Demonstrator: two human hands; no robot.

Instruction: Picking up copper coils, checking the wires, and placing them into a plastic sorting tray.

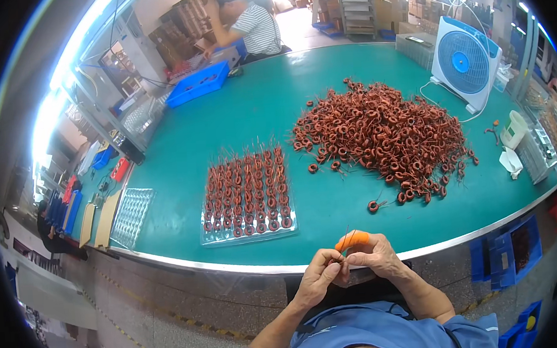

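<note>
Close to my body, at the table's front edge, my left hand [320, 277] and my right hand [378, 258] meet with fingertips pinched together. Between them is a small ring coil [336, 260], mostly hidden by the fingers, with a thin wire lead sticking up. Orange covering [353, 238] wraps a finger of my right hand. Left of my hands, a clear plastic tray [250, 237] holds rows of reddish-brown ring coils, leads pointing up. A big loose heap of the same coils [384, 140] lies farther off to the right.
The green table [256, 103] curves around me. A blue bin [199, 83] sits at the far left and a blue-white fan [465, 62] at the far right. An unfilled clear tray [131, 213] lies on the left. Across the table sits a person in a striped shirt [258, 29].
</note>
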